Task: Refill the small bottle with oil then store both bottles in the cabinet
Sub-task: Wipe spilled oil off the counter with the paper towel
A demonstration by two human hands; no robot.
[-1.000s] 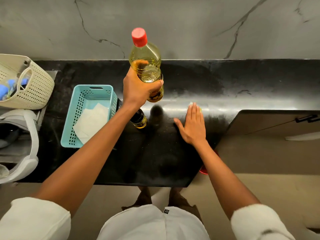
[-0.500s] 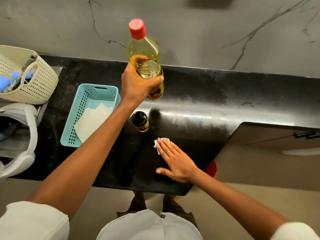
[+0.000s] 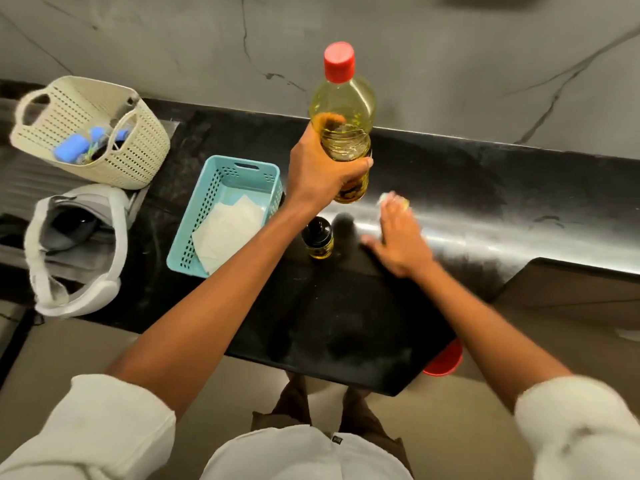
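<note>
My left hand (image 3: 320, 171) grips a large clear bottle of yellow oil (image 3: 344, 112) with a red cap, held upright above the black counter (image 3: 450, 181). Below it stands the small bottle (image 3: 317, 237), dark-capped with a little yellow oil at its base, just in front of my left wrist. My right hand (image 3: 398, 237) lies flat on the counter to the right of the small bottle, pressing a pale cloth or tissue (image 3: 393, 199) that peeks out past the blurred fingertips.
A light-blue perforated basket (image 3: 194, 233) with white paper sheets sits left of the small bottle. A cream woven basket (image 3: 135, 150) with blue items and a white-grey bag (image 3: 114, 237) stand further left. A brown cabinet top (image 3: 571, 289) lies right; something red (image 3: 445, 362) shows under the counter edge.
My right hand with the cloth has swept from near the counter's front edge back toward the wall, to the right of the small bottle. The large bottle stays held up in my left hand.
</note>
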